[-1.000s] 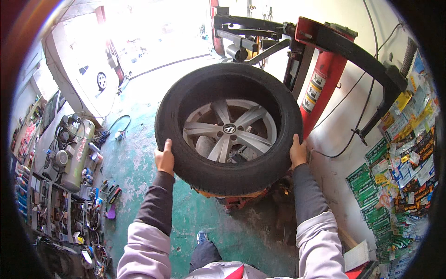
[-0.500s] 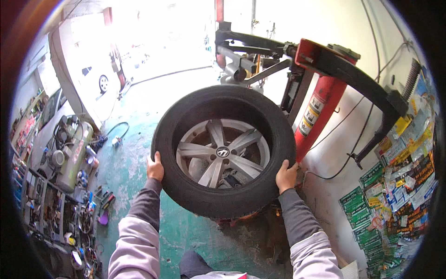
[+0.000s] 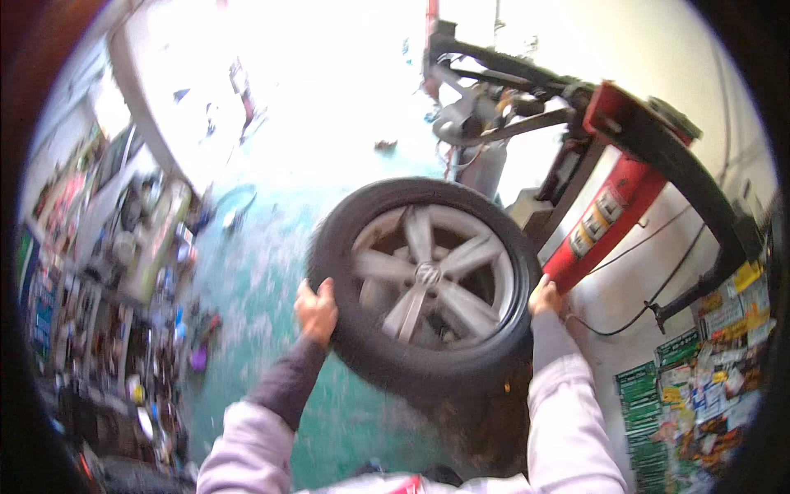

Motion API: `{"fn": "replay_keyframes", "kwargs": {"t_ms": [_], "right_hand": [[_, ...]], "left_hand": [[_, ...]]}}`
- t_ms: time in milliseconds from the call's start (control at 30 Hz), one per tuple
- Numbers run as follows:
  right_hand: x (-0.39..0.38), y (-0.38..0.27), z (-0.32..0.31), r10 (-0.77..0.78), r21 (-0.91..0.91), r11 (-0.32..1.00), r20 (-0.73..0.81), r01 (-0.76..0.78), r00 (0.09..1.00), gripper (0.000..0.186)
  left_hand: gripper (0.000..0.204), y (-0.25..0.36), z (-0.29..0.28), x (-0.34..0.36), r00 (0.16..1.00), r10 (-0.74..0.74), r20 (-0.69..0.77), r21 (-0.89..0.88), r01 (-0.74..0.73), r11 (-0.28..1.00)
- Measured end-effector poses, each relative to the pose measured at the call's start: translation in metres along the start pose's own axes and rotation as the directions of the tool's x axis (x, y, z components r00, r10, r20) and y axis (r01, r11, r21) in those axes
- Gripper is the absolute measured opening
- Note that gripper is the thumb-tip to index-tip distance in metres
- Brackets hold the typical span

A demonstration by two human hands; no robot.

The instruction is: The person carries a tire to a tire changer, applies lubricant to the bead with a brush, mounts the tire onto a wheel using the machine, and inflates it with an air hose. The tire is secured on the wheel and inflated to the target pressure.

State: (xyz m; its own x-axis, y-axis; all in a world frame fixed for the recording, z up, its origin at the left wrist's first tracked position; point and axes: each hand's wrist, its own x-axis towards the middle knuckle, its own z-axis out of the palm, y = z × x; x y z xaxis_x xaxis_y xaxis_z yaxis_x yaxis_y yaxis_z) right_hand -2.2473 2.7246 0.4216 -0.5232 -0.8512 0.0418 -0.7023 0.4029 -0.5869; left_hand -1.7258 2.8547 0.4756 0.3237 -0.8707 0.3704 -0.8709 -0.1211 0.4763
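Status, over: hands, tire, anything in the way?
Left hand gripping tire at left, right hand at right. Silver five-spoke rim inside tire; view blurred. Red column close beyond right hand, gap unclear.

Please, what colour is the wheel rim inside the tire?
The wheel rim is silver-grey; it shows best in the head view.

Print too blurred to read. Label strip (image 3: 596, 221) with 3 pale panels stood on red column (image 3: 632, 183); round emblem (image 3: 427, 273) sat at centre of wheel (image 3: 471, 258); printed green sheets (image 3: 640, 399), multicoloured sheets (image 3: 717, 387) hung at right.
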Motion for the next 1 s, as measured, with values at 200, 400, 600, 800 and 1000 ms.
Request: {"fn": "replay_keyframes", "kwargs": {"t_ms": [200,400,600,800,1000], "right_hand": [[0.015,0.026,0.025,0.081,0.066,0.993,0.167,-0.093,0.983,0.086],[-0.009,0.009,0.015,0.069,0.145,0.987,0.024,-0.072,0.997,0.091],[-0.030,0.025,0.016,-0.033,0.402,0.913,-0.089,0.066,0.995,0.082],[-0.161,0.032,0.022,0.203,0.559,0.820,-0.090,-0.120,0.975,0.080],[-0.285,-0.025,0.046,0.542,0.567,0.723,-0.112,-0.395,0.833,0.080]], "left_hand": [[0.080,-0.005,0.063,-0.013,0.822,-0.569,0.032,-0.348,0.543,0.764],[0.081,-0.040,0.085,-0.024,0.894,-0.446,-0.036,-0.480,0.375,0.793],[0.080,-0.024,0.060,0.017,0.968,-0.240,-0.068,-0.090,0.234,0.968],[0.067,-0.023,0.086,0.211,0.969,0.206,0.136,-0.222,-0.173,0.960],[0.066,0.011,0.219,0.378,0.784,0.361,0.506,-0.253,-0.265,0.930]]}}
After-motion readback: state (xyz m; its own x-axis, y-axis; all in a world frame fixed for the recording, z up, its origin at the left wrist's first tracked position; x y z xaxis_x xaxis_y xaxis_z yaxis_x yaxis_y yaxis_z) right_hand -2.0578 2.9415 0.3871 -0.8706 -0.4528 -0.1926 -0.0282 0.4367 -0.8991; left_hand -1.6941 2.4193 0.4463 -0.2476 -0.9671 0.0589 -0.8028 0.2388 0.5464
